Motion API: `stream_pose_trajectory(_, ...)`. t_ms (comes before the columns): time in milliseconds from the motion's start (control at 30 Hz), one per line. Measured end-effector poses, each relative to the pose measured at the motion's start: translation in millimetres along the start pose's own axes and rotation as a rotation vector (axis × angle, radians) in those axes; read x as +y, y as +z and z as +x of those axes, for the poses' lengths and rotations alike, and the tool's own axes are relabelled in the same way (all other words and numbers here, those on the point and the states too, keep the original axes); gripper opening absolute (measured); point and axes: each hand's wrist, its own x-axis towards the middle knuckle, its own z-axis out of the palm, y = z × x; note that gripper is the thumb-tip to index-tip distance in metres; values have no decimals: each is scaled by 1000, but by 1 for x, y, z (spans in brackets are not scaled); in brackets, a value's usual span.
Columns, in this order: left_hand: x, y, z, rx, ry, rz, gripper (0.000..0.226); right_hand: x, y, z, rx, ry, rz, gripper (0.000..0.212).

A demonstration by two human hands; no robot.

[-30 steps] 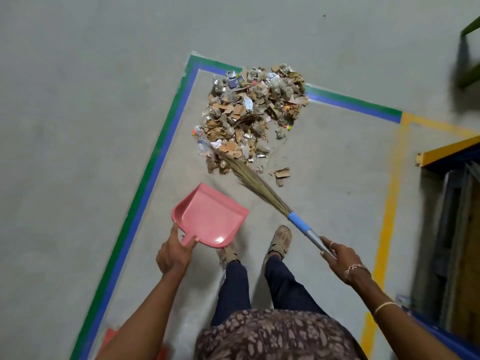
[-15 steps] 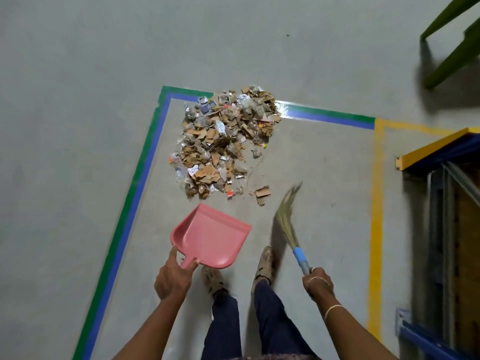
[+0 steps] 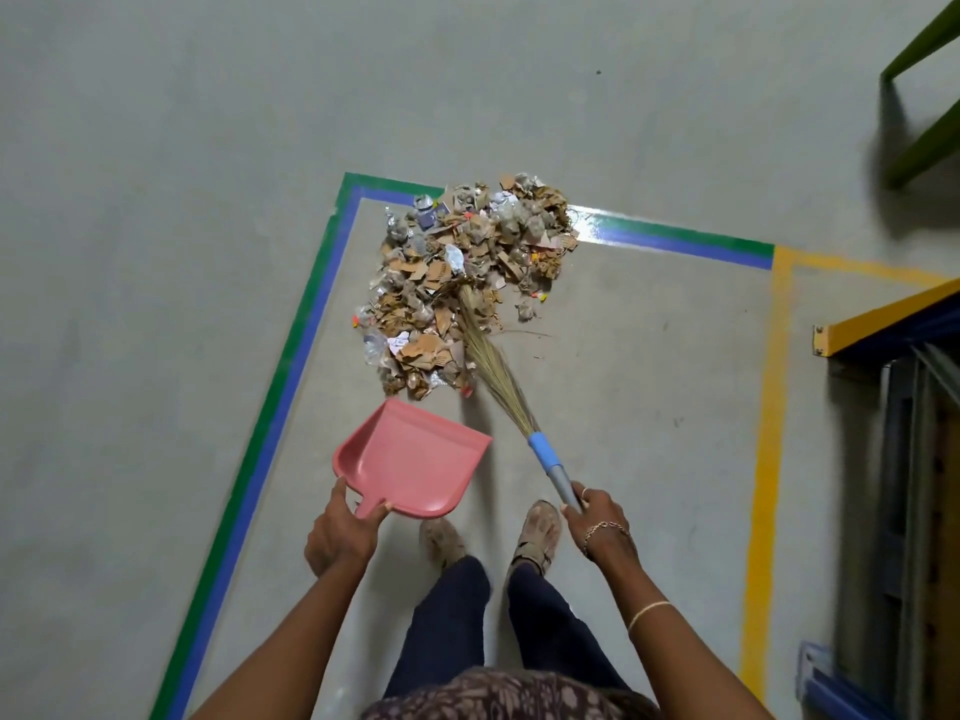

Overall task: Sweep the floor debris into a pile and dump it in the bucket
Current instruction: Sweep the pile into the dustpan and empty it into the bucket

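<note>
Fingers of right hand round broom, left hand gripping dustpan handle | bristles back in pile — near stray scrap gathered (scooping next, likely)

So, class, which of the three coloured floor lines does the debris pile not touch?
The yellow line, off to the right, clear of the pile. The pile lies across the green line and blue line at the top.

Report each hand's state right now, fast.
Left hand: holding the pink dustpan by its handle.
Right hand: holding the broom handle, bristles on the debris pile.
</note>
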Motion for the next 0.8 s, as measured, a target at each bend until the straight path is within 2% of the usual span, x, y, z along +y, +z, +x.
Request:
stream_pose_trajectory(267, 5, 2, 16, -40, -1, -44, 86, 22, -63, -23, 154, 0, -162, 45)
stream_pose_trajectory(433, 13, -1, 45, -40, 20, -46, 77, -1, -82, -13, 223, -19, -190, 48)
stream_pose_trajectory(533, 17, 0, 63, -31, -3, -56, 78, -30, -91, 9, 266, -92, -269, 42)
stream_pose_trajectory(600, 17, 0, 73, -24, -32, -49, 80, -51, -96, 28, 284, -142, -299, 28)
stream_pose_trajectory(667, 17, 1, 82, -12, -55, -25, 80, -71, -99, 52, 268, -171, -333, 18)
stream_pose_trajectory(800, 18, 8, 92, -13, -128, 5, 74, -117, -105, 107, 149, -176, -401, 25)
